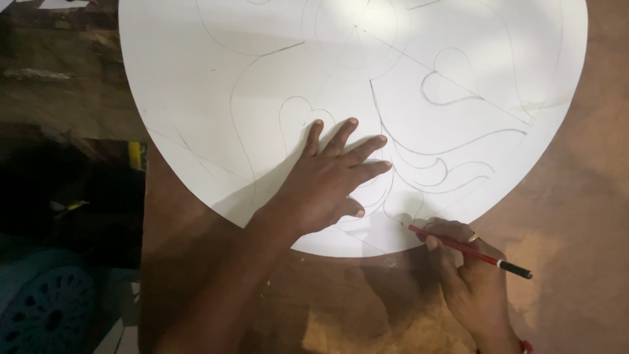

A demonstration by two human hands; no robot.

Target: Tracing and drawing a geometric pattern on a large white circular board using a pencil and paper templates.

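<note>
The left hand (pixel 325 185) lies flat with fingers spread on the large round white board (pixel 196 78) of pencilled curves, while the right hand (pixel 473 275) grips a red pencil (pixel 468 251), its tip apparently touching the board's lower edge.

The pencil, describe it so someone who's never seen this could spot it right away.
Start at the big white round board covered in curved pencil lines. Go to its lower edge, where the right hand rests on the brown table. The pencil is the thin red stick with a black end in that hand, tip on the board.
</note>
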